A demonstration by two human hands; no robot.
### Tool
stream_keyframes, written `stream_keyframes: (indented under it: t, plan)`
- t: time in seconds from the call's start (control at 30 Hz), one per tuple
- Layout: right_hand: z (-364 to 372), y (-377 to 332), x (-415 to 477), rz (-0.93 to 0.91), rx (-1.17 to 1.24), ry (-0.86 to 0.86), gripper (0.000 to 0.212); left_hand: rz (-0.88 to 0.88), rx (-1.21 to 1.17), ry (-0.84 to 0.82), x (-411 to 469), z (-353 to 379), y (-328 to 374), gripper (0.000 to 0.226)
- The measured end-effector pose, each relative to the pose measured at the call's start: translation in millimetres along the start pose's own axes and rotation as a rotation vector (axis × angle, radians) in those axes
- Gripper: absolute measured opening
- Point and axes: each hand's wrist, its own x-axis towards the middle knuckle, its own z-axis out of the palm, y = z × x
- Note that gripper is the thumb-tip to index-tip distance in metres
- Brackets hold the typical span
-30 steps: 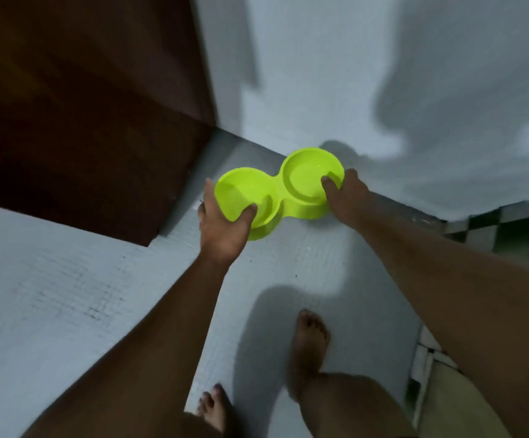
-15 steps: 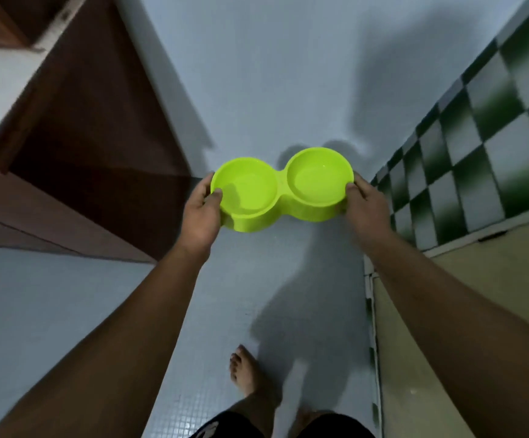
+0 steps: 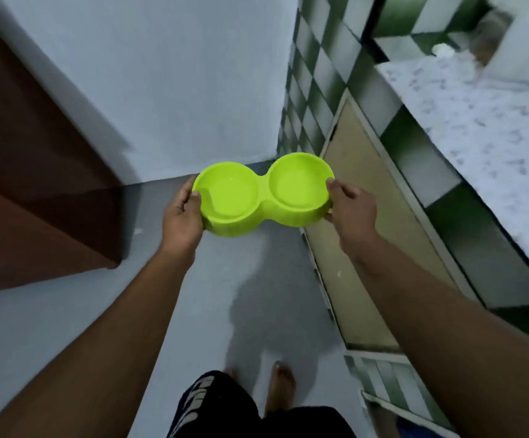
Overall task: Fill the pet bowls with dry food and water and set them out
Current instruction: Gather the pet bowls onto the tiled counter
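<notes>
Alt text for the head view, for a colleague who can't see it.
A lime-green double pet bowl is held above a grey floor, left hand at one end, right hand at the other; no food shows inside. Speckled countertop and green checkered tiles lie right.

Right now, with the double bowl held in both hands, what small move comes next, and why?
Probably carry the double bowl level toward the speckled counter on the right. No food shows in either compartment, and the left hand and right hand grip its ends above the floor, so filling likely precedes setting it out.
</notes>
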Motion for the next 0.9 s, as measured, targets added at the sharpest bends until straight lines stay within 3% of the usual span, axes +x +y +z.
stream_keyframes:
  t: [0.3, 0.53, 0.73, 0.9]
  plan:
    - [-130, 33, -171, 0.118, 0.094, 0.232, 0.029, -0.007, 0.147, -0.366, -130, -8, -21, 0.037]
    - [-171, 70, -301, 0.143, 0.106, 0.489, 0.037, 0.004, 0.221, -0.537, -202, -25, -35, 0.038]
    - [-249, 97, -389, 0.126, 0.106, 0.719, 0.019, 0.060, 0.320, -0.751, -294, 11, -46, 0.035]
    - [-332, 134, -453, 0.132, -0.008, 0.884, 0.020, 0.138, 0.387, -0.918, -379, 53, -67, 0.039]
